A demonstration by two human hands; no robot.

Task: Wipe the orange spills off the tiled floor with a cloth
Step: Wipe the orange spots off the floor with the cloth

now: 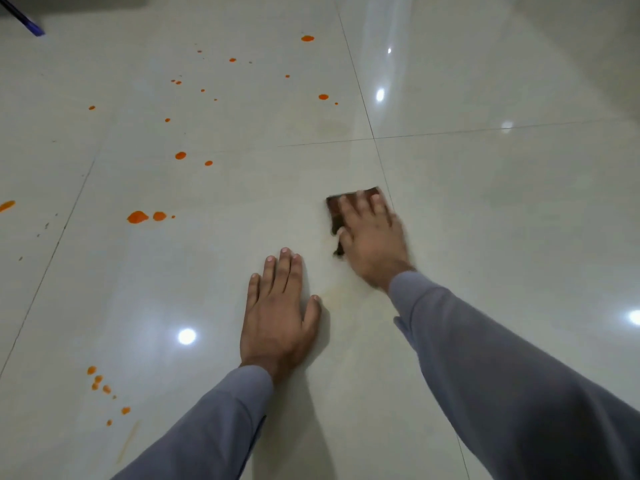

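Note:
My right hand (372, 239) presses flat on a dark brown cloth (335, 211) on the glossy pale tiled floor (485, 220), slightly blurred; only the cloth's far and left edges show past my fingers. My left hand (278, 313) lies palm down on the bare tile just left of it, fingers together, holding nothing. Orange spills dot the floor to the left: a large blob (138, 217) with a smaller one beside it, drops (180, 155) farther off, scattered specks (307, 38) toward the back, and a cluster (98, 379) near my left sleeve. A faint orange smear (341, 296) lies between my hands.
A blue-tipped stick-like object (33, 27) pokes in at the top left corner. Dark grout lines (375, 147) cross the floor. Another orange streak (7, 206) lies at the left edge. Ceiling lights reflect as bright spots on the tiles.

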